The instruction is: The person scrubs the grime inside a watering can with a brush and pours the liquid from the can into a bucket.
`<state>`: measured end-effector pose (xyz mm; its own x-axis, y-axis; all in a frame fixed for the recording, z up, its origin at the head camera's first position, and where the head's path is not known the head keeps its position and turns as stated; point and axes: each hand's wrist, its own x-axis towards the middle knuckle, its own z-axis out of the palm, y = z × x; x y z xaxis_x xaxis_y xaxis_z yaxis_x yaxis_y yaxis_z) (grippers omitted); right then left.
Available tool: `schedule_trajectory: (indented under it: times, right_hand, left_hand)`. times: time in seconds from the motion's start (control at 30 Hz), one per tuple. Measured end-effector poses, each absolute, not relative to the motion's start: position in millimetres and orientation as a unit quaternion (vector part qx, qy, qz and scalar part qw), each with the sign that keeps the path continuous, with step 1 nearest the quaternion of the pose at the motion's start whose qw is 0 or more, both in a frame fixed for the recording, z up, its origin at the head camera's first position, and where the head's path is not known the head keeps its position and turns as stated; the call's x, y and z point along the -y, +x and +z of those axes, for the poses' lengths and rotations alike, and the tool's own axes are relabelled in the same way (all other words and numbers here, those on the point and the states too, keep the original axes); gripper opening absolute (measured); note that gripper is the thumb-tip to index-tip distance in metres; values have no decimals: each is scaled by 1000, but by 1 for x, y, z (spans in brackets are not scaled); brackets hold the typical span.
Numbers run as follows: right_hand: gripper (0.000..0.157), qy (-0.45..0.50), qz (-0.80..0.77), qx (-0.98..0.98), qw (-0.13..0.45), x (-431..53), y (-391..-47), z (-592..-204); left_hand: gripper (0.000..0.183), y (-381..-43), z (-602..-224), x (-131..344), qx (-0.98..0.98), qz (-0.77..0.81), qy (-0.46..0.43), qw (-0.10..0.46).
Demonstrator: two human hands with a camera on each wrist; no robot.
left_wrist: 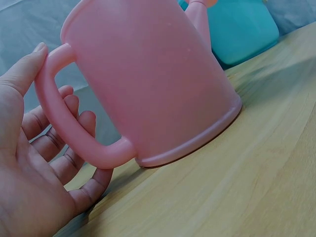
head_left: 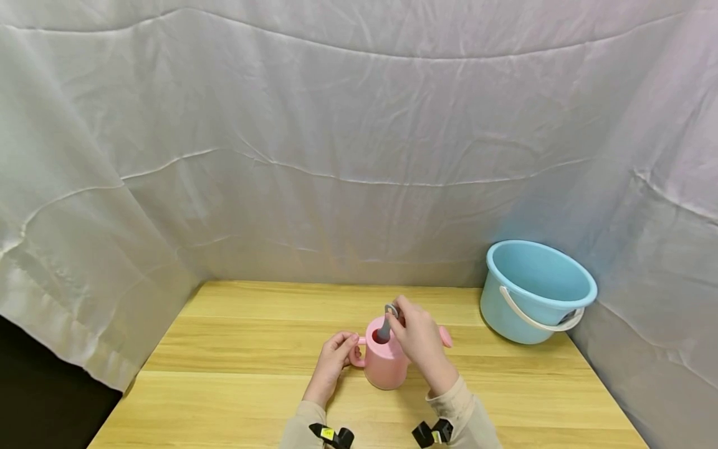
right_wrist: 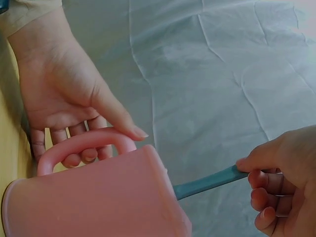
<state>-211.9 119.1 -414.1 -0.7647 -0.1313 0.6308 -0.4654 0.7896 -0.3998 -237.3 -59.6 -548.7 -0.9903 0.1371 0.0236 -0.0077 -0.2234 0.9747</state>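
Note:
A pink watering can [head_left: 387,368] stands upright on the wooden table, its spout pointing right. My left hand [head_left: 332,360] holds the can's loop handle [left_wrist: 66,126], thumb on the upper part and fingers curled through and under it. With thumb and fingertips, my right hand [head_left: 419,340] pinches the upper end of a grey-blue handled tool [right_wrist: 212,182]. This handle has a loop at its top and slants down into the can's round top opening. The tool's lower part is hidden inside the can.
A light blue bucket [head_left: 513,315] with a white carrying handle [head_left: 524,317] stands at the table's back right corner. Grey cloth [head_left: 336,218] hangs behind the wooden table [head_left: 241,355] and along both sides.

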Motion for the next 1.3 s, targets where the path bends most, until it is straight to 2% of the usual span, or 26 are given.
schedule_trajectory:
  times: [0.47,0.67,0.8,0.9,1.03,1.3]
  right_hand:
    - [22,182,279,887,319,-119,-212,-420]
    - [18,177,275,907,265,-119,-214,-429]
    - [22,172,265,921,228,-118,-213,-433]
    - [24,173,263,925,215,-117,-213,-434]
    - [19,177,267,926,201,-117,-213,-432]
    - [21,207,278,926,149,-121,-212,-424]
  left_hand:
    - [23,-237,-549,59,-613,787,57,49]
    - [25,-238,-550,59,-614,786,59,49]
    - [30,-238,-550,59,-614,785,61,51]
    - [34,-238,-550,59,-614,785,59,52]
    - [36,-238,-550,59,-615,785,57,52]
    - [33,-238,-550,59,-610,788,62,51]
